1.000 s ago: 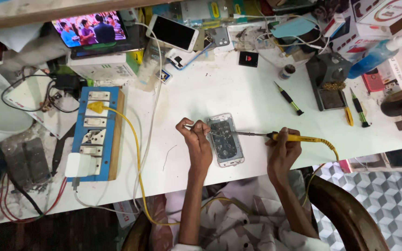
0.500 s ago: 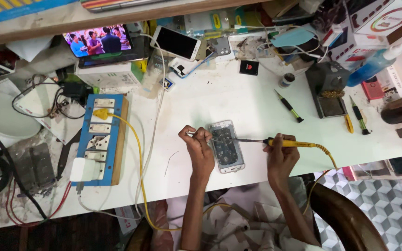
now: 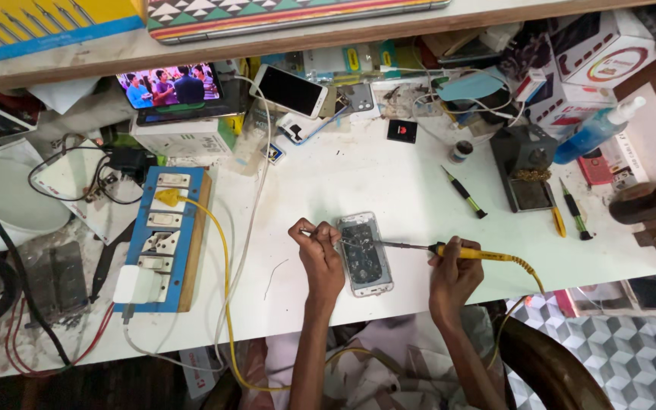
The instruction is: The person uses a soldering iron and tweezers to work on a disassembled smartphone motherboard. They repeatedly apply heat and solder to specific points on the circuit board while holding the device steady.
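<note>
With the opened phone (image 3: 364,254) lying flat at the near edge of the white table (image 3: 389,175), tweezers (image 3: 320,235) pinched in the left hand (image 3: 320,258) should be steadied while the soldering iron (image 3: 449,250), gripped by the right hand (image 3: 453,277), is touched briefly to the phone's board.

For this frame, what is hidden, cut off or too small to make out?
Head view only:
- What the left hand pinches: thin, mostly covered by its fingers.
- Soldering iron tip's contact spot on the opened phone: too small.
- Iron's yellow cord: drops behind the table edge.
- Brown bottle: cut off at the right edge.
</note>
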Demonstrator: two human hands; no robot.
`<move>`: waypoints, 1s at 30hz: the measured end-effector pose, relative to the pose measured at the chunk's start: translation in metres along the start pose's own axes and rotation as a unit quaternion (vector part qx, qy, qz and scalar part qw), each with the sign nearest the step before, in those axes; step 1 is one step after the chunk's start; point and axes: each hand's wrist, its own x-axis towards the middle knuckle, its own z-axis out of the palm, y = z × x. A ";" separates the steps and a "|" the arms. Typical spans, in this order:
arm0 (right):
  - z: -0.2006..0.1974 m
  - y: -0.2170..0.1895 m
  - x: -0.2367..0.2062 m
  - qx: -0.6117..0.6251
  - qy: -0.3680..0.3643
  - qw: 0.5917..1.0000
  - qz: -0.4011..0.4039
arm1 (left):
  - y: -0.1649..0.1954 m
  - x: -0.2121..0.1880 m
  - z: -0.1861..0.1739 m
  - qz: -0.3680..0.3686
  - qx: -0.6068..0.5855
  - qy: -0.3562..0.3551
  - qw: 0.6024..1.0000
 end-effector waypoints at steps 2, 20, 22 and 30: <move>-0.001 0.010 0.003 -0.003 0.002 1.000 0.021 | -0.011 -0.001 0.002 0.005 -0.008 0.002 1.000; 0.048 0.106 -0.001 -0.025 0.005 0.999 0.029 | -0.123 0.023 -0.023 -0.010 -0.090 0.038 0.995; 0.055 0.117 -0.002 -0.031 0.002 0.999 0.037 | -0.138 0.023 -0.027 -0.019 -0.090 0.038 0.995; 0.078 0.133 -0.007 -0.028 0.002 0.999 0.030 | -0.160 0.035 -0.038 -0.014 -0.115 0.011 0.993</move>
